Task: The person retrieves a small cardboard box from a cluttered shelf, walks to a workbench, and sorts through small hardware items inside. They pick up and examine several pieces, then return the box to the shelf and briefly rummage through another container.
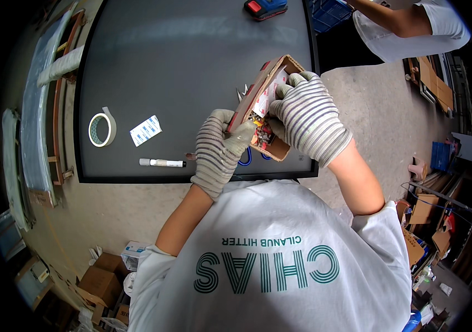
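Observation:
A small open cardboard box [275, 150] is tilted over the dark panel, with small mixed metal and coloured pieces [261, 133] inside. My left hand [218, 145], in a striped knit glove, grips its near left side. My gloved right hand [309, 110] reaches over the box's right side, its fingers curled into the opening beside a white sheet with red print [271, 95]. What its fingertips pinch is hidden. Partly under the box lies a pair of scissors with blue handles [245, 157], the blade tips showing beyond it.
On the black-framed dark panel [164, 72] lie a tape roll [102, 129], a white printed packet [146, 130] and a marker [162, 162]. A blue-and-red battery pack or tool part [266, 8] sits at the far edge. Another person [407, 30] stands at the far right.

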The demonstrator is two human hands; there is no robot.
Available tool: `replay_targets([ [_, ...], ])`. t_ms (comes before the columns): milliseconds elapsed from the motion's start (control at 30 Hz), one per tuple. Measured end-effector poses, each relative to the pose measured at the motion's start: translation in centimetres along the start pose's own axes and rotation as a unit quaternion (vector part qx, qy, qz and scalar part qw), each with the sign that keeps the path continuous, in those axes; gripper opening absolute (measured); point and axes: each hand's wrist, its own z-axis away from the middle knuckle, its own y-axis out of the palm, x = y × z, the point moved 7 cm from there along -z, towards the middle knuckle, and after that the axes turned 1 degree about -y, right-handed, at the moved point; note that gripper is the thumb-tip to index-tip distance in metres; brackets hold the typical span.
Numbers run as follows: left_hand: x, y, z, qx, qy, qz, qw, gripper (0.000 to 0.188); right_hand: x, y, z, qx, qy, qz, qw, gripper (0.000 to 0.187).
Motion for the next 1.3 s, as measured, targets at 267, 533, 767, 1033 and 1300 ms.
replay_targets([
  [267,-0.3,0.0,0.2,0.004,-0.03,0.021,0.999,0.026,-2.3,-1.6,1.6,-0.091,0.007,-0.284,0.954,0.016],
  [533,0.7,-0.1,0.0,0.019,-0.042,0.055,0.997,0.028,-3.8,-2.3,3.1,-0.166,0.059,-0.421,0.89,0.014],
  [767,0.0,-0.1,0.3,0.01,-0.02,0.07,0.997,0.023,-3.8,-4.1,4.2,-0.194,0.04,-0.288,0.937,0.015],
  [1033,2.4,-0.2,-0.8,0.009,0.022,0.033,0.999,0.025,-1.6,-5.6,4.2,-0.149,0.01,-0.224,0.963,0.019],
  [1300,1.1,0.0,-0.2,0.028,0.071,0.175,0.982,0.026,-0.5,-6.0,3.4,-0.137,0.0,-0.132,0.982,0.024],
])
